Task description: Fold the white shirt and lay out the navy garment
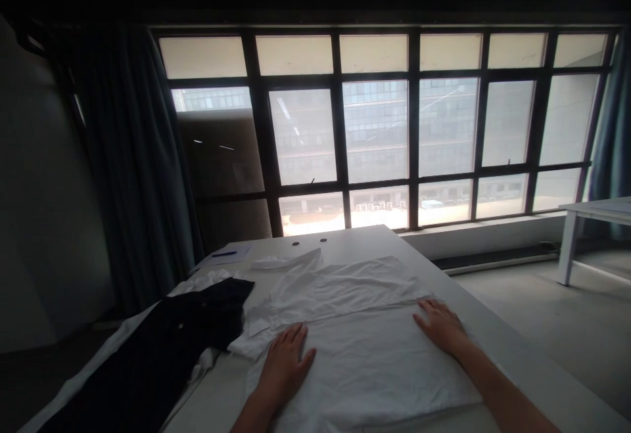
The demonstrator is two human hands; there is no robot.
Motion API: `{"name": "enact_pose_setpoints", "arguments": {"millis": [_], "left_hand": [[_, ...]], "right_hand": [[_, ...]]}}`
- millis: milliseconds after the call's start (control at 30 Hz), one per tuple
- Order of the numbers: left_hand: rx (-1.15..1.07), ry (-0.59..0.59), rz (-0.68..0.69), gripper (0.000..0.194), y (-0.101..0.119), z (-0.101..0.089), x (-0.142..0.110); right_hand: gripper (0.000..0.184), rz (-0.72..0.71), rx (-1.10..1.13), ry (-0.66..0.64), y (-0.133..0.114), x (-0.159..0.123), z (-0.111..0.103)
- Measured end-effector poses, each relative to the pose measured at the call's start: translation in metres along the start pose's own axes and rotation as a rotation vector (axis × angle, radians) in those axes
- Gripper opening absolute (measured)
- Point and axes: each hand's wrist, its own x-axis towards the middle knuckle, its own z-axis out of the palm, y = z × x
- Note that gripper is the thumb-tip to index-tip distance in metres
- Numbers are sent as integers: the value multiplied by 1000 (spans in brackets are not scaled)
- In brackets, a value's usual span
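The left hand (283, 367) and right hand (438, 324) both lie open and flat with fingers spread, holding nothing, resting on a partly folded white shirt (365, 380) near the middle of the white bench (503, 367). A dark shirt (162, 347) lies just left of it, and a blue pen (224, 254) sits on a sheet of paper (214, 261) toward the far left corner

Left hand (284, 367) and right hand (441, 325) rest flat on a white shirt (365, 380) beside a dark garment (162, 328).
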Motion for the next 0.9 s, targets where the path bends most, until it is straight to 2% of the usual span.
{"name": "enact_pose_setpoints", "arguments": {"millis": [100, 167, 233, 300, 367, 467, 533, 600, 733, 833, 900], "left_hand": [[26, -4, -30, 67, 0, 1, -1], [38, 3, -31, 66, 2, 1, -2], [54, 24, -41, 66, 4, 2, -3], [78, 61, -66, 66, 5, 2, -3], [104, 89, -86, 68, 6, 3, -3], [112, 50, -85, 68, 5, 4, -3], [100, -3, -85, 69, 3, 4, -1], [87, -44, -94, 73, 1, 4, -1], [70, -112, -115, 78, 8, -7, -3], [60, -201, -103, 80, 17, -26, -10], [50, -246, -76, 73, 21, -42, -15]], "right_hand": [[57, 127, -37, 28, 22, 2, -3], [51, 202, -94, 73, 20, -2, -4], [43, 194, -176, 157, 3, -8, -6], [40, 84, -218, 227, -23, -14, -6], [44, -62, -176, 234, -52, -21, -3], [51, -258, -32, 103, -84, -31, 4], [62, -325, 44, -42, -91, -35, 8], [73, -324, 81, -162, -89, -36, 7], [79, -330, 109, -296, -76, -32, -11], [80, -359, 92, -359, -74, -31, -31], [71, -384, 72, -376, -76, -33, -44]]}}
